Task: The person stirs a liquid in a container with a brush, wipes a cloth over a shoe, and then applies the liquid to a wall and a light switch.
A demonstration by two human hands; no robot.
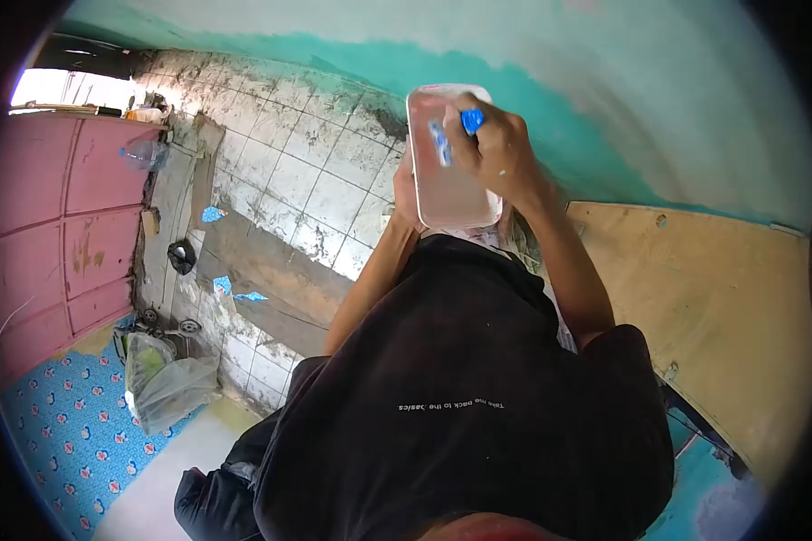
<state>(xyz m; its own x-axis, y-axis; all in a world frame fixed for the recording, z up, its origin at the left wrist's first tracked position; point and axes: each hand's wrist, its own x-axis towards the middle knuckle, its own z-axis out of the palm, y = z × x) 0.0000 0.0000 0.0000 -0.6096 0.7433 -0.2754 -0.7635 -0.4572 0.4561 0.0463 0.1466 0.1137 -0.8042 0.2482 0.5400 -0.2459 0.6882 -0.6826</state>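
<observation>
My left hand [406, 191] grips the left side of a white rectangular tray [453, 216], its fingers mostly hidden behind and beneath it. The tray's inside looks pale pinkish. Over the tray's upper right part, my right hand [492, 149] is closed around something blue [472, 121], which shows between the fingers. A blurred blue and white piece [440, 142] lies or hangs over the tray just left of those fingers; whether it belongs to the held thing is unclear.
A green and pale wall [550, 99] rises ahead. Dirty white tiles [302, 180] with brown boards spread at left, beside pink panels [32, 198]. A plastic bag [171, 388] lies at lower left. At right is a tan board [695, 288].
</observation>
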